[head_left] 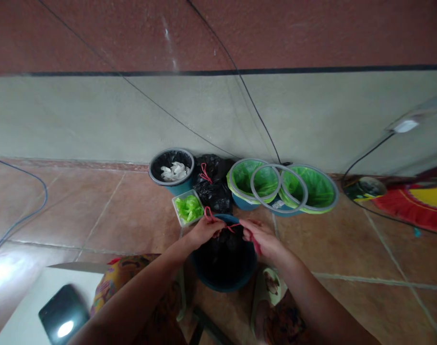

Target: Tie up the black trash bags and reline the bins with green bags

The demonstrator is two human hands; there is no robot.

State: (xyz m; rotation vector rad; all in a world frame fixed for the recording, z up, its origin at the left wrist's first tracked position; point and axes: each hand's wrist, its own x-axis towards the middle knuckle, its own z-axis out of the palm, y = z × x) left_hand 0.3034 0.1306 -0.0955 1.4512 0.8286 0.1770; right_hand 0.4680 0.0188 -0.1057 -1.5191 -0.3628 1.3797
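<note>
Left hand [204,231] and right hand [259,238] are both clenched on a red drawstring [230,226], which is stretched between them, its long axis running roughly sideways across the view and dipping slightly toward the right hand. A loop of the cord is raised just above the left hand, and a loose end is left pointing downward from the right hand. The cord is gathered at the mouth of a black bin bag [225,254], which is seated inside a round blue bucket [223,286] directly beneath the hands, its opening turned upward.

Just beyond the bucket, a small plastic tray [188,209] holding green plastic is set on the tile floor [96,211]. Beside the tray, a black bag [213,184] tied with red cord is placed against the wall [204,115]. A blue bin [171,165] holding white plastic is stood to the left of that bag. To its right, a green-lined bin [253,179] and a second green-lined bin [313,189] are partly overlapped by a grey ring [279,166]. A slipper [267,287] is seen just below the right hand, and a red and yellow mat [412,206] is spread near the floor's right edge.
</note>
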